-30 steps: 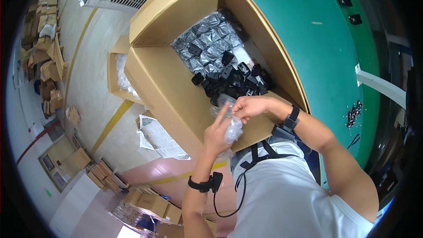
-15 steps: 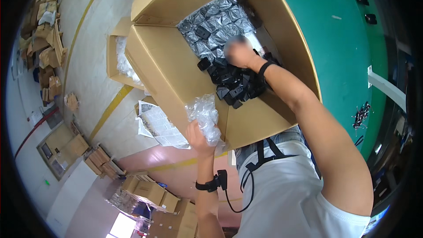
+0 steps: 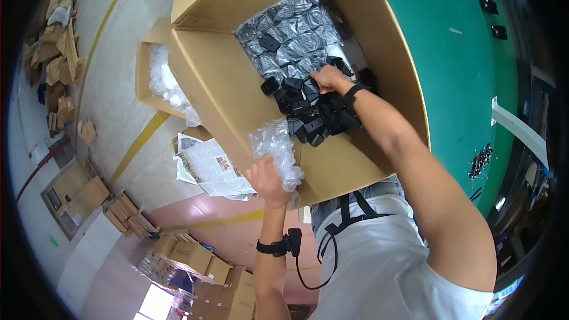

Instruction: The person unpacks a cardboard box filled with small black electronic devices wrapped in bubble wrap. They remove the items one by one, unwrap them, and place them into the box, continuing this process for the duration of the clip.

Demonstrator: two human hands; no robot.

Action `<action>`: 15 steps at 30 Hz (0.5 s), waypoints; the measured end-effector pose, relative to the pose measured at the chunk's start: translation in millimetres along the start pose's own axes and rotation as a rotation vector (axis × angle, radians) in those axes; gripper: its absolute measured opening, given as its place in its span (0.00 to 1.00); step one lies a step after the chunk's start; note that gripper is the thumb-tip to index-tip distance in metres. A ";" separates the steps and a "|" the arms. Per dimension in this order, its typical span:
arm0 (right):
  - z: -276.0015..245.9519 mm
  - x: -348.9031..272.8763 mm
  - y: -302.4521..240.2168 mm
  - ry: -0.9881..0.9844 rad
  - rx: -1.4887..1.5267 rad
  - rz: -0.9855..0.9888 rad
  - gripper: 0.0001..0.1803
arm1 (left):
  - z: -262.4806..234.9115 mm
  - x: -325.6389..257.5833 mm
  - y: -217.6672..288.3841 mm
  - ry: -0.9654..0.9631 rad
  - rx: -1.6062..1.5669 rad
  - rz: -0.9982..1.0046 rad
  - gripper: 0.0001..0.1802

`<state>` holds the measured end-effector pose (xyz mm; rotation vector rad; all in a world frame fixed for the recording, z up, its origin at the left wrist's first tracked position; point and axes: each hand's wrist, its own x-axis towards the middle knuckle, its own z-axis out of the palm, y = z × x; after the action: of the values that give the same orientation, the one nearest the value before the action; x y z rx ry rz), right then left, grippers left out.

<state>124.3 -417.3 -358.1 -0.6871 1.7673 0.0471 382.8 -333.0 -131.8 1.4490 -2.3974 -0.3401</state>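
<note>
A large open cardboard box (image 3: 216,101) stands before me. My left hand (image 3: 268,181) is closed on crumpled clear bubble wrap (image 3: 277,145) at the box's near-left rim. Inside the box, my right hand (image 3: 329,78) is lowered to the far edge of a heap of loose black plastic parts (image 3: 314,115). Its fingers are drawn together, and what they hold, if anything, is hidden. Beyond the heap lie rows of parts in clear plastic bags (image 3: 296,26). A single loose black part (image 3: 269,42) rests on top of the bags.
Left of the box stands a smaller carton (image 3: 144,74) with clear plastic wrap in it. Printed newspaper sheets (image 3: 213,166) lie beside the big box's near-left side. A green surface (image 3: 450,83) runs along the right, bearing several black parts and a small dark bundle (image 3: 480,162).
My right hand, blurred before, is now sharper and slightly nearer to me, at the heap's edge. My left hand still grips the bubble wrap. The whole view has shifted a little.
</note>
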 end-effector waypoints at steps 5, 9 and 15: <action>54.3 67.4 41.2 0.310 0.684 0.127 0.27 | -3.2 19.0 15.4 -0.008 -0.008 0.018 0.19; 49.5 56.1 29.4 0.106 0.809 0.118 0.27 | -1.9 7.8 9.9 -0.001 0.005 -0.017 0.20; 48.5 38.8 34.4 0.372 0.939 -0.041 0.18 | -2.6 19.6 13.2 0.023 -0.009 0.055 0.18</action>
<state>144.7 -387.2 -419.1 -0.0327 1.8547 -0.9321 364.6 -344.5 -121.8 1.3730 -2.4093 -0.3188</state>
